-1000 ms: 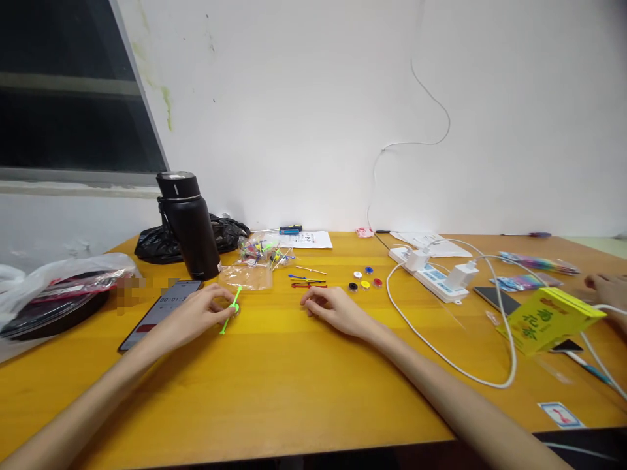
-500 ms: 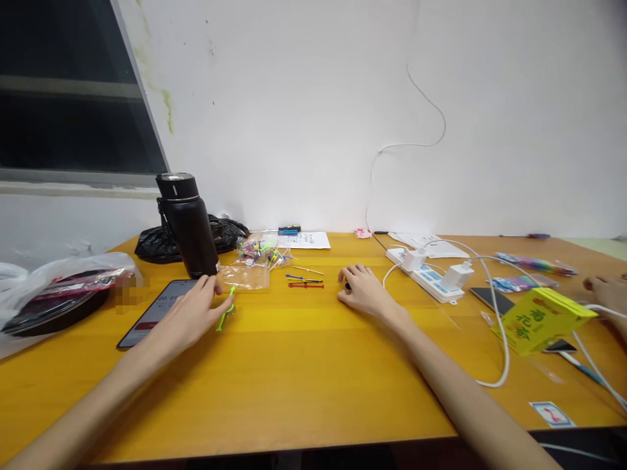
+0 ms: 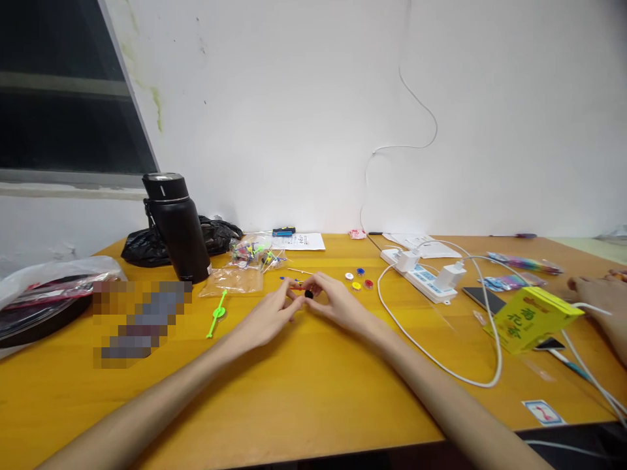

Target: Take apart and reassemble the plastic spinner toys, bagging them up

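Observation:
My right hand (image 3: 337, 301) pinches a small black disc (image 3: 308, 295) between thumb and fingers. Close beside it, my left hand (image 3: 269, 314) has its fingertips drawn together; whatever they hold is hidden. Thin coloured plastic sticks (image 3: 285, 279) lie just behind the fingertips, partly covered by them. To the right of my right hand sit small round pieces: a white disc (image 3: 349, 276), a blue disc (image 3: 360, 271), a yellow disc (image 3: 356, 286) and a red disc (image 3: 368, 284). Left of my hands lies a green arrow-shaped stick with a round hub (image 3: 218, 313).
A clear bag of coloured parts (image 3: 255, 253) and a flat plastic bag (image 3: 235, 281) lie behind. A black bottle (image 3: 179, 228) stands left. Right are a power strip (image 3: 426, 282), white cables, a yellow box (image 3: 533, 318) and another person's hand (image 3: 600, 300).
My left hand has left the green arrow piece and moved right to the middle. My right hand has moved left with the black disc, uncovering the coloured discs. The hands now nearly meet.

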`<state>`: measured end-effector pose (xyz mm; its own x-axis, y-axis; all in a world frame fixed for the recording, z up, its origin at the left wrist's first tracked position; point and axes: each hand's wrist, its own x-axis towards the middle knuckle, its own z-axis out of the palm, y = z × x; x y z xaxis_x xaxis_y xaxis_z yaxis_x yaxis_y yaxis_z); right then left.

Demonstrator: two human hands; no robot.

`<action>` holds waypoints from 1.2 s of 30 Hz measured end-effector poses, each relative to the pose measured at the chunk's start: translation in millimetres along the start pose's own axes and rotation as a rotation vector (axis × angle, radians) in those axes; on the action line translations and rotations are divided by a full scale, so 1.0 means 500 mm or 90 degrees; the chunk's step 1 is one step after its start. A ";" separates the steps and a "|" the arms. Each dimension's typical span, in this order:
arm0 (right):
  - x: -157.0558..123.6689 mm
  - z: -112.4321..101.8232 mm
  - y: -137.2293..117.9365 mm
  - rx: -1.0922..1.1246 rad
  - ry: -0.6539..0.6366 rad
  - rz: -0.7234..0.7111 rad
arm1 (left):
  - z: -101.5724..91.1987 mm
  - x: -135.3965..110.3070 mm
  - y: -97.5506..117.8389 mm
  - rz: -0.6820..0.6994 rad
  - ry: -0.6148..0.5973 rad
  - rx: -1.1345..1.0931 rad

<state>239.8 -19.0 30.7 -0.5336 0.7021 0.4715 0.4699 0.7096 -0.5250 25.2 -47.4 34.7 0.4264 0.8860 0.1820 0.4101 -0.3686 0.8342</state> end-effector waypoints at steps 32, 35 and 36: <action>0.000 -0.007 0.064 -0.262 0.022 0.073 | 0.011 0.021 -0.080 -0.040 0.016 -0.325; 0.000 -0.007 0.065 -0.263 0.013 0.067 | 0.012 0.022 -0.081 -0.038 0.017 -0.319; 0.001 -0.007 0.066 -0.264 0.011 0.065 | 0.013 0.022 -0.081 -0.036 0.017 -0.318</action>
<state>257.7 4.7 16.3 -0.4598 0.7684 0.4452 0.7645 0.5976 -0.2418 18.4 -24.7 -0.3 0.3909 0.9100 0.1379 -0.0076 -0.1466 0.9892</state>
